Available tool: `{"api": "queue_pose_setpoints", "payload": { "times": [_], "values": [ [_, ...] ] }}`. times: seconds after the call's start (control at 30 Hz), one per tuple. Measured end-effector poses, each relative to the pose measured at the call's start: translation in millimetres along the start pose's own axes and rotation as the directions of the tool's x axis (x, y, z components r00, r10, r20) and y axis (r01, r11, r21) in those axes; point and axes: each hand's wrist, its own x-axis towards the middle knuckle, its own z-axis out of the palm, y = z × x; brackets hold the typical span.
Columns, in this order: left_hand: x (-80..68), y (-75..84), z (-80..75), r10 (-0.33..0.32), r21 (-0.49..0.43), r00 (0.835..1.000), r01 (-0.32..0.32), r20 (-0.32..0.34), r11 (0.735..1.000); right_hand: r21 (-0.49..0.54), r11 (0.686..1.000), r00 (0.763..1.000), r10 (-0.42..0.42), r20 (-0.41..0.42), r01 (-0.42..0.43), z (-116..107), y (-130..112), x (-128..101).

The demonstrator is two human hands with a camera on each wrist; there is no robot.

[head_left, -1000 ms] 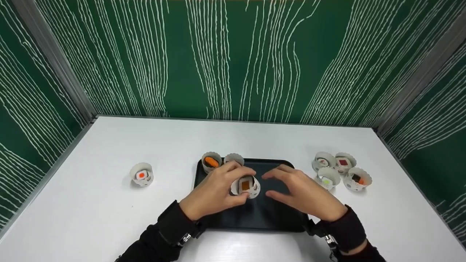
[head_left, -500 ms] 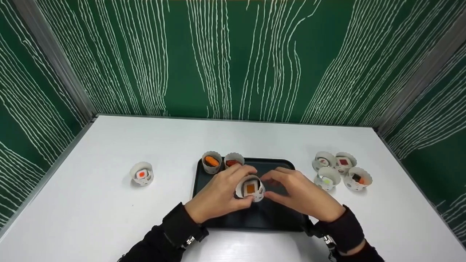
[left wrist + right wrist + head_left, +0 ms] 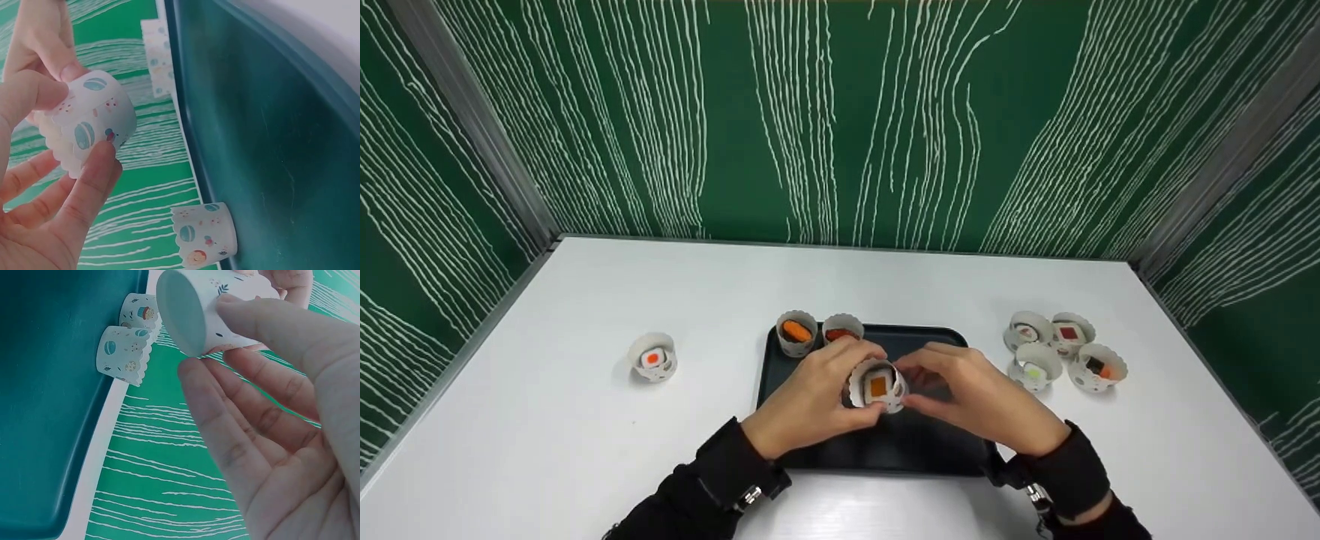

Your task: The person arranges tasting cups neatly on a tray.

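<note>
A white printed paper baking cup (image 3: pixel 895 402) holds a sushi piece (image 3: pixel 877 386) with an orange square on top. Raised above the black tray (image 3: pixel 930 454), the cup tilts so its mouth faces the head camera. My left hand (image 3: pixel 814 405) grips its left side, thumb on one wall and fingers on the other. From the right side, my right hand (image 3: pixel 971 401) pinches the same cup; in the right wrist view its thumb (image 3: pixel 247 318) lies on the wall. Two filled cups, one with an orange piece (image 3: pixel 795 331) and one with a red piece (image 3: pixel 840 335), stand at the tray's back left.
One cup (image 3: pixel 661 371) with a sushi piece stands alone on the white table (image 3: pixel 547 420) at left. Several filled cups (image 3: pixel 1095 382) cluster to the right of the tray. Green walls (image 3: pixel 855 135) with white lines enclose the table's back and sides.
My left hand has carried the cup slightly rightward, and my right fingers have closed from a gap onto its right side. The red piece at the back has come into view.
</note>
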Motion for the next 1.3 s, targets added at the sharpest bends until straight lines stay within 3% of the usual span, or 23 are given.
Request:
{"api": "queue_pose_setpoints", "payload": {
  "times": [0.17,0.5,0.63,0.9,1.3],
  "values": [
    [-1.0,-1.9,0.5,-0.011,-0.025,1.000,0.011,0.015,1.000,0.009,1.000,1.000,-0.005,-0.004,0.005,1.3,-0.4,1.2],
    [-1.5,0.7,-1.6,-0.116,-0.163,0.991,0.126,0.069,0.979,0.014,1.000,1.000,-0.008,-0.010,0.008,2.5,0.4,0.6],
    [-1.6,0.5,-1.3,-0.127,-0.177,0.989,0.139,0.078,0.974,0.001,1.000,0.999,-0.016,-0.028,0.016,2.6,1.0,0.7],
    [-0.4,-2.7,1.2,-0.087,-0.173,0.996,0.087,0.011,0.981,0.014,1.000,0.999,-0.010,-0.053,0.011,1.8,2.2,1.0],
    [0.7,-2.6,2.9,-0.106,-0.216,0.992,0.088,-0.072,0.972,0.114,0.993,0.998,0.047,-0.046,-0.042,-0.4,3.0,0.1]
  ]
}}
